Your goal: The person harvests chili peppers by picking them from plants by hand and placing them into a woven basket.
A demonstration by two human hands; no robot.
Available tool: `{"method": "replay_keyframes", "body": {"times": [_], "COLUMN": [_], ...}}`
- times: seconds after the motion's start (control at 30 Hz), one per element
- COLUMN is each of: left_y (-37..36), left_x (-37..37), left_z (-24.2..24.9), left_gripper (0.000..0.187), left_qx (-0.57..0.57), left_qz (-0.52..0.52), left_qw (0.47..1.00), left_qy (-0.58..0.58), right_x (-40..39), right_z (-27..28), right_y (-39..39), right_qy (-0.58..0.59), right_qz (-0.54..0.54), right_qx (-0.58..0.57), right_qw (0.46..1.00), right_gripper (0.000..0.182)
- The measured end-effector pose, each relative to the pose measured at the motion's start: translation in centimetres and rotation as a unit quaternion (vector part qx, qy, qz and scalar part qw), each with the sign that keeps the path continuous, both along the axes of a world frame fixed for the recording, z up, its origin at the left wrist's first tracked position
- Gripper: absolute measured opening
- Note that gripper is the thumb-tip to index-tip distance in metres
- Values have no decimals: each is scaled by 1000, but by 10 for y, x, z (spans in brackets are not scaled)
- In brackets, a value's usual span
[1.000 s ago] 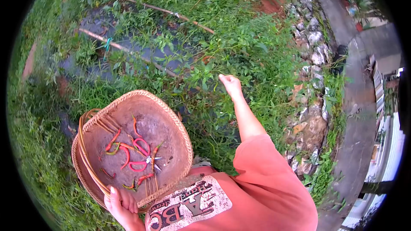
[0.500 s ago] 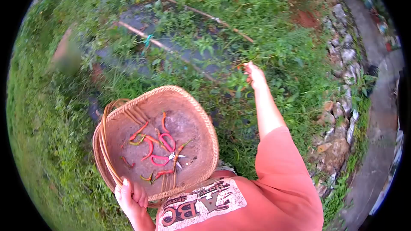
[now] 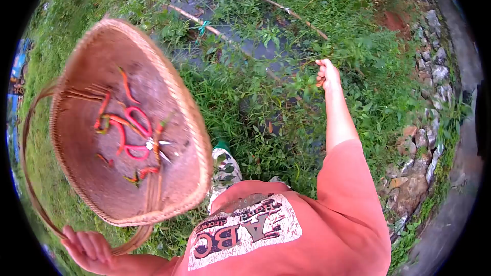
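Observation:
My left hand, at the lower left, is closed round the handle of a woven basket. The basket is tilted, its opening facing me. Inside lie several red chili peppers and scissors with pink-red handles and metal blades. My right arm reaches out over the leafy plants, and my right hand is closed among them. A small orange-red thing shows at its fingers, too small to make out.
Two long poles cross the plant bed, one with a green tie. Dark sheeting shows between the plants. A stone edging and a grey path run along the right. A patterned boot is below.
The basket has swung to the left and tilted up, with my left hand moving left and down on its handle. My right hand sits slightly farther right and higher in view.

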State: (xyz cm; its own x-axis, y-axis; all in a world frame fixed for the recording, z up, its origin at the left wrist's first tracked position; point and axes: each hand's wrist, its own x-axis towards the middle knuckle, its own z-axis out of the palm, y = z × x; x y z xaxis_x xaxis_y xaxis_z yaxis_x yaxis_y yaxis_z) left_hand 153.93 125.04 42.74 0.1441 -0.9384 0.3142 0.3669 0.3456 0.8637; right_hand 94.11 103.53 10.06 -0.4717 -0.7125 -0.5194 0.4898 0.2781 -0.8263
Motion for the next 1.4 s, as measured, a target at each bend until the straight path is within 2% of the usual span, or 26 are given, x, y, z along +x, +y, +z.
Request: {"method": "replay_keyframes", "body": {"times": [0.13, 0.2, 0.23, 0.27, 0.33, 0.37, 0.43, 0.47, 0.5, 0.53, 0.57, 0.63, 0.7, 0.77, 0.8, 0.87, 0.9, 0.97, 1.0, 1.03, 1.07, 1.13, 1.2, 1.27, 1.33, 1.4], "left_y": [15, 14, 11, 3, -5, -12, -28, -35, -45, -56, -62, -66, -73, -75, -72, -57, -54, -44, -39, -34, -23, 6, 16, 16, 21, 11], "left_x": [2, 2, 3, 4, 6, 5, 7, 19, 17, 15, 19, 17, 14, 7, 21, 29, 43, 61, 76, 91, 107, 116, 119, 129, 131, 135], "left_z": [38, 40, 40, 38, 34, 29, 26, 23, 24, 24, 25, 34, 38, 51, 56, 78, 82, 93, 97, 101, 107, 117, 115, 123, 132, 134], "left_gripper": [24, 24, 24, 24, 23, 22, 20, 19, 19, 19, 20, 20, 22, 22, 23, 24, 25, 25, 24, 25, 25, 25, 26, 27, 27, 28], "left_qx": [-58, -76, -72, -68, -71, -56, -20, -16, 0, 12, 21, 32, 40, 58, 43, 34, 18, -6, -22, -36, -26, -47, -60, -76, -95, -105], "left_qz": [45, 85, 107, 129, 157, 186, 228, 164, 182, 201, 179, 143, 192, 260, 210, 223, 211, 217, 178, 137, 160, 194, 223, 238, 245, 250], "left_qw": [997, 993, 990, 988, 983, 979, 972, 985, 982, 978, 983, 989, 980, 964, 977, 974, 977, 974, 982, 989, 986, 978, 971, 965, 961, 958], "left_qy": [-23, -41, -50, -57, -65, -63, -57, -50, -50, -48, -39, -17, 22, 19, 7, 4, -12, -56, -55, -51, -44, -58, -67, -74, -84, -89], "right_x": [-4, -9, -12, -11, 30, 58, 119, 146, 166, 192, 213, 266, 336, 400, 426, 464, 477, 481, 476, 467, 458, 416, 367, 325, 298, 286], "right_z": [2, 5, -15, -36, 21, 52, 115, 148, 169, 196, 223, 282, 323, 349, 357, 366, 363, 357, 352, 340, 329, 303, 250, 206, 192, 174], "right_y": [10, 16, 17, 16, 40, 38, 39, 31, 19, 5, -3, -16, -26, -22, -24, -30, -34, -34, -26, -22, -18, -6, -23, -32, -17, -18], "right_qy": [46, 129, 303, 468, 655, 656, 569, 545, 492, 477, 419, 319, 115, 85, 126, 238, 241, 145, 183, 196, 209, 228, 247, 220, 170, 93], "right_qz": [35, 122, 132, 135, 172, 184, 170, 176, 176, 174, 212, 252, 298, 394, 402, 337, 312, 296, 322, 347, 372, 350, 427, 434, 349, 350], "right_qx": [-3, 63, 22, -22, -6, -15, -63, -115, -221, -331, -375, -576, -683, -699, -721, -791, -814, -855, -797, -763, -726, -665, -560, -425, -345, -329], "right_qw": [998, 982, 943, 873, 736, 732, 802, 812, 823, 796, 800, 709, 657, 590, 550, 452, 427, 401, 477, 509, 540, 620, 666, 763, 854, 872], "right_gripper": [29, 38, 41, 44, 35, 35, 22, 17, 17, 16, 17, 18, 21, 26, 31, 41, 46, 44, 36, 32, 29, 36, 32, 28, 25, 24]}}
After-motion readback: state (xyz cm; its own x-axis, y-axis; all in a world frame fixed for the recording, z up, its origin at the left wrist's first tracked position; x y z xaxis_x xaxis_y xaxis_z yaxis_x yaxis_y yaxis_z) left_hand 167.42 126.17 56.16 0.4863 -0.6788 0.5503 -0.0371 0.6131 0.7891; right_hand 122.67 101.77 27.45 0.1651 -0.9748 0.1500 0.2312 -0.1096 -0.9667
